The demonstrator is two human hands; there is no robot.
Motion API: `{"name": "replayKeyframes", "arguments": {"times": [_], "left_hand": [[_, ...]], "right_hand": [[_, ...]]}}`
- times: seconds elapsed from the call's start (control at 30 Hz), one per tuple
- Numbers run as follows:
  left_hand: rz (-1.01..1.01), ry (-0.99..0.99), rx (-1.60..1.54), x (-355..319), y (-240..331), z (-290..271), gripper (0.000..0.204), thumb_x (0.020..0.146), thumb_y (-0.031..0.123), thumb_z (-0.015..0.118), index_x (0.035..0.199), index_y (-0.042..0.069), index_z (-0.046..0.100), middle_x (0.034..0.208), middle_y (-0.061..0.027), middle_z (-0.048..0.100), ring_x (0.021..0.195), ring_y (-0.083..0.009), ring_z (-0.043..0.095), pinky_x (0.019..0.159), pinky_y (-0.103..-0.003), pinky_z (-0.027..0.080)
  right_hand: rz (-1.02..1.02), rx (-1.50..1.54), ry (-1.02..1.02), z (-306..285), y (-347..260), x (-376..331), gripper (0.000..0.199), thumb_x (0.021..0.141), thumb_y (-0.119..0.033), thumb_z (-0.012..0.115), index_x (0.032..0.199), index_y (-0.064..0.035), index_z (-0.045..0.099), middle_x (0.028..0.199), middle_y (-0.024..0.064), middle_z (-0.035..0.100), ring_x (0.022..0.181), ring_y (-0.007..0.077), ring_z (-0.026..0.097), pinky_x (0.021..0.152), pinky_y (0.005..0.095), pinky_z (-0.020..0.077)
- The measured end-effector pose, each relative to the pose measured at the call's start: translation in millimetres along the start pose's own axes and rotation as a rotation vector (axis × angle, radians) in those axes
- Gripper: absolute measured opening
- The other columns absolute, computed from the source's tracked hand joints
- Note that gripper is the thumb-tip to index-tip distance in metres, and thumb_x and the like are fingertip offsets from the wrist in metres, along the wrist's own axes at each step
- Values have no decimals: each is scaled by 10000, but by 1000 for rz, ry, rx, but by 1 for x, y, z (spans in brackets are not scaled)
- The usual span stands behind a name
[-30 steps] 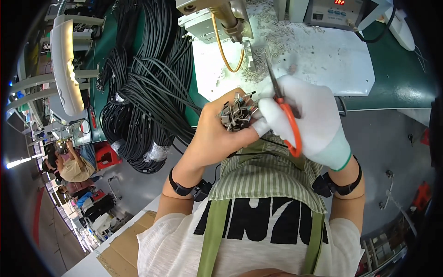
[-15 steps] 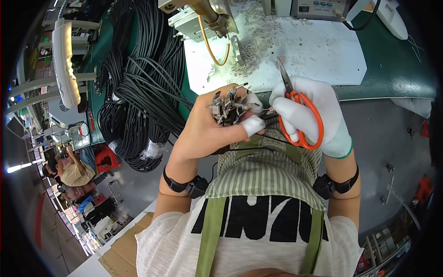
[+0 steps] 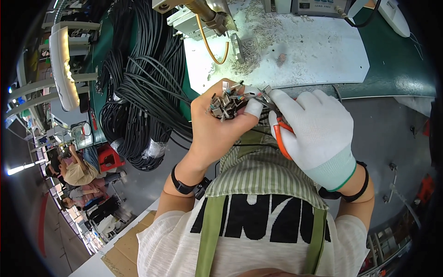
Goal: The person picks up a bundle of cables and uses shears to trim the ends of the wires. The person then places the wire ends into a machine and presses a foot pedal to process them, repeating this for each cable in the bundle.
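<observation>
My left hand (image 3: 207,127), bare except for white covers on the thumb and a fingertip, is closed around a bunch of cable ends with metal connectors (image 3: 225,105). Thin black cables trail from the bunch below the hand. My right hand (image 3: 320,127), in a white glove with a green-edged cuff, grips orange-handled scissors (image 3: 280,138). The dark blades point toward my left thumb and fingertip, beside one connector end (image 3: 266,90) between the two hands. Whether the blades touch a wire is too small to tell.
A white board (image 3: 323,51) strewn with small scraps lies on the green bench ahead, under a metal machine head (image 3: 212,18). Thick bundles of black cable (image 3: 143,83) hang over the bench's left side. A lit lamp (image 3: 64,69) stands farther left; people sit beyond.
My right hand has turned over, swinging the scissors from pointing up and away to reaching the left fingertips. One connector end now stands out between the hands.
</observation>
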State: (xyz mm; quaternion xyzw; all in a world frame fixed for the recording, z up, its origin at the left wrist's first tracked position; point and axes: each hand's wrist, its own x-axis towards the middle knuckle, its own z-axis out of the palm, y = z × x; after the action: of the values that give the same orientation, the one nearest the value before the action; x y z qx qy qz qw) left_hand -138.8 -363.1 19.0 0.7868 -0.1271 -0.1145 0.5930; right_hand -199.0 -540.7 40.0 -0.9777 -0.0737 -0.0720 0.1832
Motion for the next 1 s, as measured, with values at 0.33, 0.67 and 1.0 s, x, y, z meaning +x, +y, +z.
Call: {"name": "replayKeyframes", "arguments": {"times": [0.33,0.67,1.0], "left_hand": [[74,12,18,-2,3,5,278,674,-42,694,926,-2,585,763,13,596,683,-19,512,606,-187,439],[42,-77,-105,0,7,-4,219,734,-13,684,922,-9,570,780,10,616,691,-18,513,611,-185,433],[-156,-4,-96,5,8,-2,135,764,-1,693,851,-13,590,756,20,606,688,-26,531,590,-193,435]], "right_hand": [[42,423,-154,2,13,0,153,790,-151,657,916,-71,623,618,88,529,542,252,550,509,337,417],[59,763,-92,25,3,-4,107,794,-116,654,861,-39,621,603,109,533,507,256,550,484,328,415],[-7,314,117,31,1,3,144,793,-130,655,908,-44,643,594,73,548,516,218,552,490,322,423]]}}
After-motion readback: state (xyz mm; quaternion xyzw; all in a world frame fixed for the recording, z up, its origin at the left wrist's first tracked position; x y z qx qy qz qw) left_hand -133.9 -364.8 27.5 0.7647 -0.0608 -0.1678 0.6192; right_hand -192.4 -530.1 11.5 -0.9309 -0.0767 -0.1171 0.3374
